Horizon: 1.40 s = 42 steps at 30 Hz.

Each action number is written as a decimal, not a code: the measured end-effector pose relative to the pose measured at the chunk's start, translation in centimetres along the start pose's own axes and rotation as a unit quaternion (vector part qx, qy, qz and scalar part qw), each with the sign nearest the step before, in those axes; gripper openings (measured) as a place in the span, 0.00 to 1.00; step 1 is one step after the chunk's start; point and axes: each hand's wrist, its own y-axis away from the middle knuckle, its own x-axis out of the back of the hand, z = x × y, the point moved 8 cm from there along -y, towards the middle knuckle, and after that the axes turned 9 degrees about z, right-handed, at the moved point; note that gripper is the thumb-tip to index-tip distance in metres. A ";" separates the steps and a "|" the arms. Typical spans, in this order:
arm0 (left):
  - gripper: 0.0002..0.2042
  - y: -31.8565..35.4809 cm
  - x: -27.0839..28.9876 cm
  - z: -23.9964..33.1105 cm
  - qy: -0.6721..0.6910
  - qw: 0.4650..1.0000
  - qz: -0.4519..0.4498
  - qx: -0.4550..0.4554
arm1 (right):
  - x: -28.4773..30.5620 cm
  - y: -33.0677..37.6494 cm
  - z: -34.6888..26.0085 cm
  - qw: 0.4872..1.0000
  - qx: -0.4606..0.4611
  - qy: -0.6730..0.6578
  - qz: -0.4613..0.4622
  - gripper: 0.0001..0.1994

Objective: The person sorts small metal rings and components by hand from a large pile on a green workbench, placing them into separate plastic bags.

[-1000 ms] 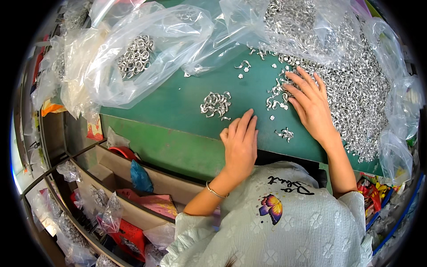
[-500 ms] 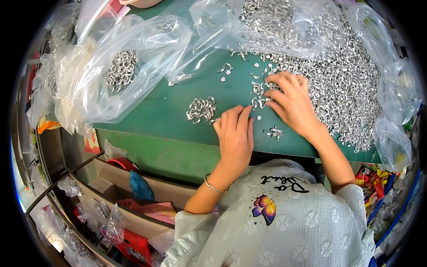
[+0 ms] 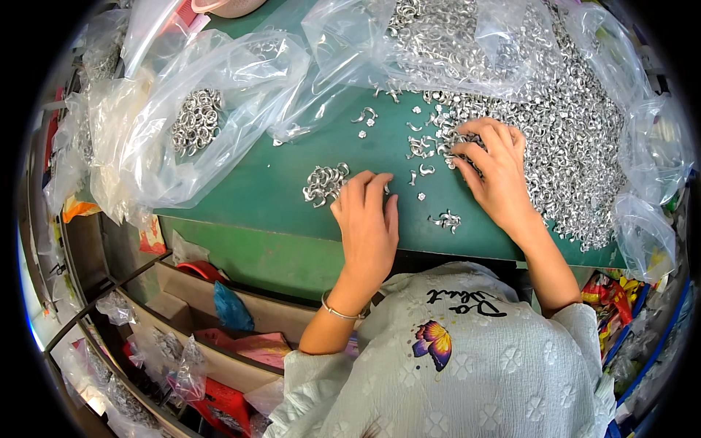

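My left hand (image 3: 366,223) is low over the green table, beside a small cluster of curved silver metal pieces (image 3: 326,184). A small silver metal piece (image 3: 387,188) shows between its thumb and index finger, mostly hidden by the fingers. To the right, my right hand (image 3: 498,175) has its fingers apart and bent over the edge of a large heap of small silver metal pieces (image 3: 562,160). Several loose curved pieces (image 3: 420,148) lie left of its fingertips. Closer to me is another little group of pieces (image 3: 445,220).
A clear plastic bag (image 3: 248,80) with silver rings (image 3: 196,124) lies at the left of the table (image 3: 270,208). More clear plastic sheeting (image 3: 646,146) borders the heap. A pink bowl (image 3: 232,6) stands at the far edge. Below left is a compartmented shelf (image 3: 288,321) with bags.
My left hand has shifted left toward the small cluster, its thumb now farther from the index finger. My right hand has moved right, further onto the heap, uncovering loose pieces.
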 end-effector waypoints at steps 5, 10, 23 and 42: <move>0.22 0.1 0.8 0.0 0.000 0.999 0.031 0.025 | -2.5 -0.1 -3.1 0.997 0.046 -0.034 -0.045 0.10; 0.19 0.7 1.1 -0.1 -0.022 1.000 0.002 0.017 | -1.8 -0.1 -1.8 0.996 0.019 -0.067 -0.054 0.11; 0.10 3.3 -1.6 2.4 0.075 0.996 -0.037 -0.017 | -0.8 2.5 -2.3 0.986 0.104 -0.003 -0.129 0.06; 0.12 -0.8 -2.1 1.6 0.025 0.999 0.022 -0.033 | -0.2 0.7 -2.2 0.996 0.061 -0.045 -0.043 0.08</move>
